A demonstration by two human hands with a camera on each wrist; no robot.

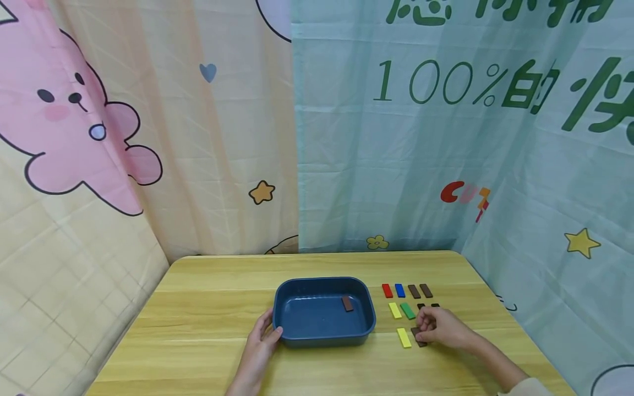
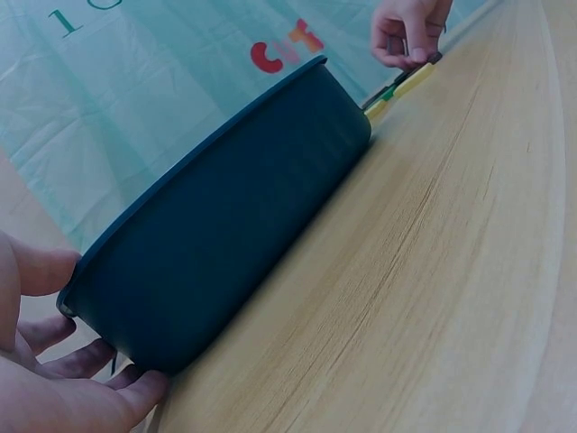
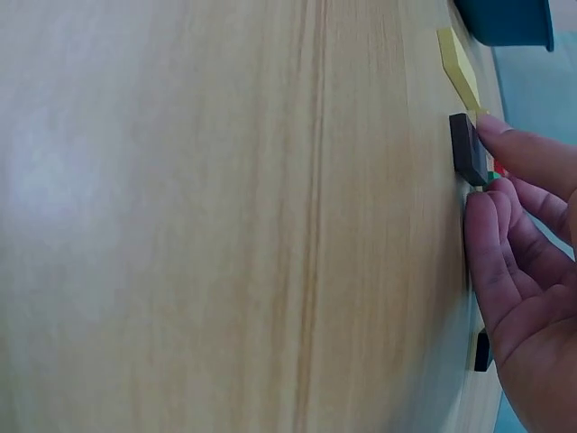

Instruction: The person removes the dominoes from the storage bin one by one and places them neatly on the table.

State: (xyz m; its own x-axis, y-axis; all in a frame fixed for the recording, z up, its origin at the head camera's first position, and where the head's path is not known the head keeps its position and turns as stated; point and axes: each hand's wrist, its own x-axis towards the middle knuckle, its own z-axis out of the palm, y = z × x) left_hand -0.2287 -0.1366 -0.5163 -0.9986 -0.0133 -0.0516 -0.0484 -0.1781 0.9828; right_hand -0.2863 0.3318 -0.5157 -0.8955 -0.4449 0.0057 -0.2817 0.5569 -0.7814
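Observation:
My left hand (image 1: 258,349) grips the left end of a dark blue plastic box (image 1: 324,341), thumb at the rim and fingers against the outer wall. One brown block (image 1: 348,303) lies inside it. To the right of the box, my right hand (image 1: 443,327) pinches a dark brown flat block (image 3: 466,149) between thumb and fingertips, low at the tabletop. Just left of that block lies a yellow block (image 1: 404,337). Behind it are another yellow block (image 1: 394,310) and a green block (image 1: 408,311). Two dark blocks (image 1: 435,305) are partly covered by the right hand.
In the back row lie a red block (image 1: 387,290), a blue block (image 1: 399,290) and two brown blocks (image 1: 414,291). Everything stands on a wood-grain table (image 1: 198,308). Printed curtains (image 1: 376,165) hang behind and beside it.

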